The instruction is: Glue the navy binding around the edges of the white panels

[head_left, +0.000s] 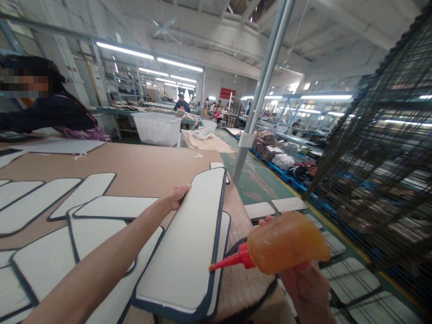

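Note:
My left hand grips the left edge of a long white panel with rounded corners and a dark border. The panel lies at a slant near the table's right edge, on top of another similar piece. In my right hand is a squeeze bottle of amber liquid, tipped on its side. Its red nozzle points left, with the tip at the panel's right edge. Most of my right hand's fingers are hidden behind the bottle.
Several white panels with dark borders overlap on the brown table. More panels stand on a rack low at the right. A metal pole rises beyond the table corner. A person works at the far left; a white bin stands behind.

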`<state>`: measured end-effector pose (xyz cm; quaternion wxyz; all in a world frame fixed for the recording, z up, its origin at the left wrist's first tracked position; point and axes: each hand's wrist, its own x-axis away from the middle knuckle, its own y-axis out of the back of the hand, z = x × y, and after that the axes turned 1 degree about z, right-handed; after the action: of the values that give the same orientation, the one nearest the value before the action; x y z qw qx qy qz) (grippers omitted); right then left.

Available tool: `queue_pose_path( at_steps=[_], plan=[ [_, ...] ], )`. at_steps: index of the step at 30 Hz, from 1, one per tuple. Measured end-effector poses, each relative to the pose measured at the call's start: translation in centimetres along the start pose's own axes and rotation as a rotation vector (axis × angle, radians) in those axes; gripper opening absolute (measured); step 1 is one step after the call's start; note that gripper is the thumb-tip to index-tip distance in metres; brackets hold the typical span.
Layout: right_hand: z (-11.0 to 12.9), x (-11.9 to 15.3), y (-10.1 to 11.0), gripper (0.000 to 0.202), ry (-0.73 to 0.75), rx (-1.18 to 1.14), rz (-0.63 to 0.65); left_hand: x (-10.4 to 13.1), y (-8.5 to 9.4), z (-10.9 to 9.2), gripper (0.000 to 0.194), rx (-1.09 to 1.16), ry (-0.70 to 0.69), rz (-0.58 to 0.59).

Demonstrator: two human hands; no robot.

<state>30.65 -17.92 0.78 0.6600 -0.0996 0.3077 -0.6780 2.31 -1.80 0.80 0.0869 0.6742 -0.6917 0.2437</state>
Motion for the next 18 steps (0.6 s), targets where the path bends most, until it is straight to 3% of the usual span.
queue_pose_path(
  at_steps=[10, 18],
  plan=[
    [0.4, 0.0, -1.2, 0.069, -0.041, 0.029, 0.021, -0.9, 1.3, -0.3, 0.021, 0.048, -0.005, -0.106],
    [-0.2, 0.1, -0.6, 0.059, -0.069, -0.018, 0.053, -1.2, 2.6, -0.3, 0.020, 0.116, -0.006, -0.180]
  ],
)
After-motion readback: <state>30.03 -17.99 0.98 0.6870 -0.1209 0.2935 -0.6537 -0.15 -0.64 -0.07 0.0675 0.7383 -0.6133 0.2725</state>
